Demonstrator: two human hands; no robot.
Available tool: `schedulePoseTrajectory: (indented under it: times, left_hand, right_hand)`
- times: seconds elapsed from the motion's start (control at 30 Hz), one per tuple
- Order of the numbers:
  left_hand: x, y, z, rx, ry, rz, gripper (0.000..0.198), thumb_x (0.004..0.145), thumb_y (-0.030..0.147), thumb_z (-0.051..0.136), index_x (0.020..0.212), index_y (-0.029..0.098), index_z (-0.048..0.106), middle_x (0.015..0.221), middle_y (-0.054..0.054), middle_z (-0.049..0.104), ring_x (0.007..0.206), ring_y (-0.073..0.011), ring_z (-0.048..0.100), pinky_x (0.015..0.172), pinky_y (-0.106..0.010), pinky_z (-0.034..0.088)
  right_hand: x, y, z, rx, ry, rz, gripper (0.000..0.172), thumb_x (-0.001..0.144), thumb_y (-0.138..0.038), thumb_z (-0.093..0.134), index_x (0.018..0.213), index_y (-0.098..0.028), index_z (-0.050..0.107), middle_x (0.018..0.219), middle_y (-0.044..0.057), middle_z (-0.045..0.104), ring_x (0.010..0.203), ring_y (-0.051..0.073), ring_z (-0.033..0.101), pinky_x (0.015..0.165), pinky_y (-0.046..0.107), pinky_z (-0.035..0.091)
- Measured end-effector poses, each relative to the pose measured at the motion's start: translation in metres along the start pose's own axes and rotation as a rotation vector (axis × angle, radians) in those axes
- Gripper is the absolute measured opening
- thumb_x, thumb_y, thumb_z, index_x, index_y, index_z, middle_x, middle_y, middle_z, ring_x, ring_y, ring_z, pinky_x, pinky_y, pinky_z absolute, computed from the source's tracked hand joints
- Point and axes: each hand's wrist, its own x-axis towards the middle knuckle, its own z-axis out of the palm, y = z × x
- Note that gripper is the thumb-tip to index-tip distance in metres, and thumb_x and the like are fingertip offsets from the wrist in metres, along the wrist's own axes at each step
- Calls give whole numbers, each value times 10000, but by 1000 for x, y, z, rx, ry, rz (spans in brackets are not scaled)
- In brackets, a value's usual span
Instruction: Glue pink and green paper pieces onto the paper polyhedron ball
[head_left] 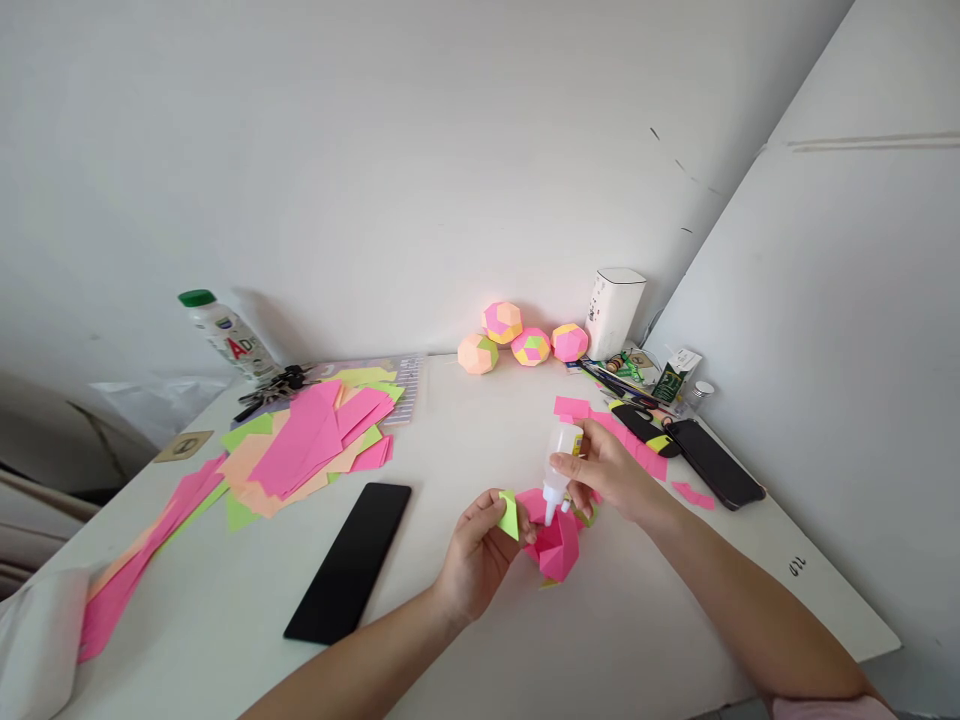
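My right hand point(602, 466) is wrapped round a translucent white glue bottle point(556, 478), held tilted with its nozzle pointing down. The nozzle tip is over the opening of a faceted pink paper shape point(561, 558); whether it touches the paper I cannot tell. Between the fingers of my left hand point(478, 556) a folded green paper piece point(508, 515) is pinched. The left fingertips also reach the near side of the pink shape, partly hidden there. Bits of green and yellow paper show at the shape's edges.
Finished paper balls point(502, 322) sit against the wall. Loose coloured sheets point(300, 440) lie at left beside a bottle point(232, 340) and keys. A black phone point(349, 565) lies nearer. At right are pink strips point(630, 445), a cutter point(646, 428), another dark phone point(714, 462) and a white container point(615, 315).
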Motion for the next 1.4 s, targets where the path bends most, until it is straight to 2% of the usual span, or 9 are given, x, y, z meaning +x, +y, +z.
schedulePoseTrajectory:
  times: [0.27, 0.43, 0.53, 0.63, 0.73, 0.87, 0.93, 1.1, 1.4]
  left_hand:
    - [-1, 0, 3, -6, -5, 1, 215, 839, 265, 549, 654, 154, 552, 631, -26, 608, 607, -147, 545, 683, -297, 417]
    - [-3, 1, 4, 8, 6, -17, 214, 822, 281, 572, 650, 158, 540, 618, -27, 603, 605, -152, 544, 692, -302, 417]
    - [-3, 1, 5, 22, 13, -21, 209, 814, 283, 581, 651, 159, 535, 626, -31, 610, 608, -156, 549, 703, -309, 421]
    - [-2, 1, 5, 30, 17, -25, 207, 807, 289, 590, 655, 160, 534, 635, -30, 613, 606, -155, 550, 706, -312, 423]
    - [-2, 2, 4, 21, 11, -27, 204, 804, 286, 593, 655, 160, 531, 631, -28, 611, 607, -153, 549, 693, -303, 420]
    - [-1, 2, 4, 8, 2, -17, 202, 808, 275, 588, 652, 160, 529, 625, -25, 611, 605, -149, 545, 700, -302, 418]
    - [-1, 2, 5, 8, 5, -19, 206, 807, 278, 589, 650, 160, 527, 618, -24, 607, 602, -149, 543, 689, -298, 414]
    - [-1, 3, 7, 21, 27, -24, 217, 785, 289, 615, 639, 160, 519, 606, -20, 602, 592, -144, 533, 676, -290, 407]
    - [-1, 0, 3, 11, 5, -19, 208, 805, 294, 596, 659, 158, 537, 623, -30, 616, 600, -148, 540, 672, -291, 408]
  right_hand:
    - [-1, 3, 0, -34, 92, -20, 406, 716, -405, 718, 804, -235, 360, 454, -137, 486, 256, 86, 463, 277, 187, 341]
    - [0, 9, 3, -57, 151, -48, 430, 706, -404, 731, 847, -237, 360, 533, -119, 532, 257, 75, 457, 262, 175, 293]
    - [-1, 11, 4, -46, 124, -33, 443, 713, -409, 734, 873, -242, 357, 548, -114, 544, 241, 59, 410, 257, 179, 267]
    - [-2, 10, 5, -16, 79, 8, 451, 723, -438, 722, 899, -242, 356, 685, -64, 632, 232, 40, 391, 255, 196, 264]
    - [-3, 5, 4, 17, 39, 9, 414, 751, -440, 683, 917, -236, 363, 770, -33, 661, 258, 39, 422, 274, 198, 306]
    - [-5, -2, 2, 53, -52, 9, 292, 794, -337, 604, 952, -235, 381, 761, -49, 628, 291, 53, 474, 301, 195, 348]
    - [-6, -3, 1, 39, -87, 5, 298, 789, -295, 606, 984, -240, 387, 764, -59, 607, 312, 65, 508, 324, 206, 383]
    - [-7, 0, 2, -69, -20, -43, 382, 755, -303, 693, 977, -245, 388, 813, -57, 589, 352, 75, 537, 360, 240, 449]
    - [-8, 2, 5, -116, 57, -61, 414, 717, -322, 733, 921, -245, 381, 845, -54, 601, 317, 48, 498, 328, 215, 397]
